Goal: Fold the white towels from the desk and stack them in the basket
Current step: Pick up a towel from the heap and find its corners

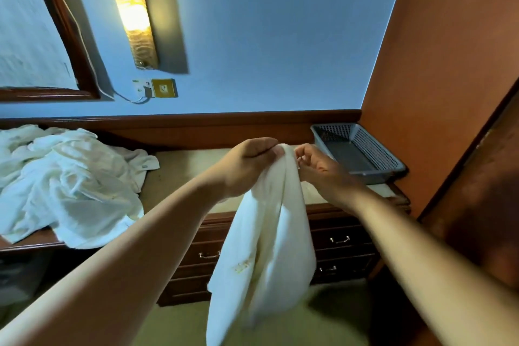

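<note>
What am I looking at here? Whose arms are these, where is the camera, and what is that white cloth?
There is no machine here. These are a person's two bare arms, seen from a camera worn on their head, looking forward and down. The left hand and right hand hold the top of a white towel, which hangs in front of a wooden desk. A pile of unfolded towels lies on the desk's left side, and a grey basket sits at its right end.

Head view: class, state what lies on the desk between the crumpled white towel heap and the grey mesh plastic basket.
Head view: bare beige desk top; the left hand and right hand, gripping a hanging white towel, hide part.
</note>
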`<state>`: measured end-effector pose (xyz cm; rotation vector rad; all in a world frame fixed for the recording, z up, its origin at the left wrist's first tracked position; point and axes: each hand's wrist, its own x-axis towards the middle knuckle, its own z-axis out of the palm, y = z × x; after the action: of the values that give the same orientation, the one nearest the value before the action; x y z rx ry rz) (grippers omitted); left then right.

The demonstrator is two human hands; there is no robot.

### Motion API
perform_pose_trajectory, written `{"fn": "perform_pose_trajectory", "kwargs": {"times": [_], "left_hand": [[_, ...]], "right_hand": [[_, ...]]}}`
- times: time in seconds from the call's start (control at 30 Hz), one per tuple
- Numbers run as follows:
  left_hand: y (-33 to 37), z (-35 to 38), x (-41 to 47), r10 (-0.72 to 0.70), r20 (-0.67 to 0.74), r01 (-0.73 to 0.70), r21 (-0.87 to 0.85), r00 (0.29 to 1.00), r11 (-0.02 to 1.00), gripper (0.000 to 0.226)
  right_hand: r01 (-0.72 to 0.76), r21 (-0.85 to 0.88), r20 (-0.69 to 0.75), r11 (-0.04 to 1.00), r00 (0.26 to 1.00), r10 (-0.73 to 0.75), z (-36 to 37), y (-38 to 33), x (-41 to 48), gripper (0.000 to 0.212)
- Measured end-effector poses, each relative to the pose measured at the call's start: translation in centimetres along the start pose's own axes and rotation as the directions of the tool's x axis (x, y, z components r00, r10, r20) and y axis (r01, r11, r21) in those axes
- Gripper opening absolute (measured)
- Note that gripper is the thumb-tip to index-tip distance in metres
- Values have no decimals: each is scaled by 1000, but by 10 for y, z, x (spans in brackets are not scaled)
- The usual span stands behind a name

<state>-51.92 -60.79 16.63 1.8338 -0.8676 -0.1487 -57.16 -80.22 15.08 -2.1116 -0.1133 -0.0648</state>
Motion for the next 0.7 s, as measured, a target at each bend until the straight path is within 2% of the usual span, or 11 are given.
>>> {"fn": "perform_pose_trajectory", "kwargs": {"times": [0.07,0.23,0.3,0.4,0.47,0.53,0.63,0.7], "left_hand": [[4,-2,-3,-61,-3,60,-177,998,982,40],[8,-11,-7,-175,-38,143,-421,984,896,30],[5,-16,-7,-184,-37,150,-440,982,886,30],[-4,-20,-6,-184,-60,152,-343,981,927,31],[-14,-20,-7,-156,-67,145,-151,985,978,35],[-27,-16,-11,-102,-34,102,-15,994,995,37],[-50,-12,-19,-27,21,24,114,999,993,39],[-64,-10,-24,13,58,-25,206,998,978,26]], "right_hand": [[31,142,5,989,999,-32,2,-4,1,9],[70,351,30,934,996,-85,8,-1,7,16],[72,324,6,943,997,-78,9,0,12,21],[140,149,-142,979,983,-119,12,1,17,28],[170,-126,-267,977,943,-199,13,-2,20,43],[194,-329,-311,924,902,-300,11,-12,20,57],[196,-411,-300,890,893,-335,10,-23,30,64],[189,-434,-269,881,906,-327,14,-25,37,65]]}}
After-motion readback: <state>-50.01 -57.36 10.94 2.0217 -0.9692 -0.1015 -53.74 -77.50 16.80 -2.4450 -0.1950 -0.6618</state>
